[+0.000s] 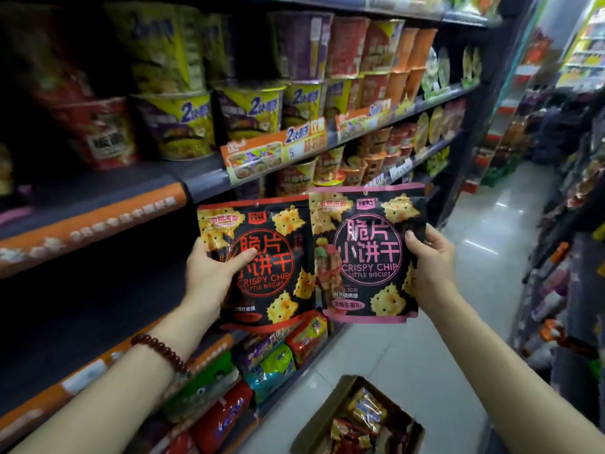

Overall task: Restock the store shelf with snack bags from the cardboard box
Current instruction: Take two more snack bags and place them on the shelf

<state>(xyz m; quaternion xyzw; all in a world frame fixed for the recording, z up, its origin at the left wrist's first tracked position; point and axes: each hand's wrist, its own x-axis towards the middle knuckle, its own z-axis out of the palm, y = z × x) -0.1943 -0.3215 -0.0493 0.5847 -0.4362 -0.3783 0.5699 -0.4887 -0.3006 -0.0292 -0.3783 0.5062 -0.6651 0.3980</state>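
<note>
— Two bags up at once, see? The left hand (212,273) grasps the red-trimmed bag (262,260) by its left edge, thumb across the front; the right hand (429,257) pinches the pink-trimmed bag (363,253) by its right edge.

— What do they say?

— Both read "CRISPY CHIP LITTLE BISCUIT" inside a circle, under big Chinese characters, with yellow crackers printed on black. The pink one overlaps the red one's right edge a little.

— And where are they held?

— In the air in front of the shelf (98,221), whose orange strip carries white writing too blurred to read. Noodle cups (183,126) above show "2" in blue on yellow.

— The box?

— The cardboard box (357,421) sits on the floor (474,224) below the right arm, open, with more packets inside. A bead bracelet (160,352) circles the left wrist.
</note>
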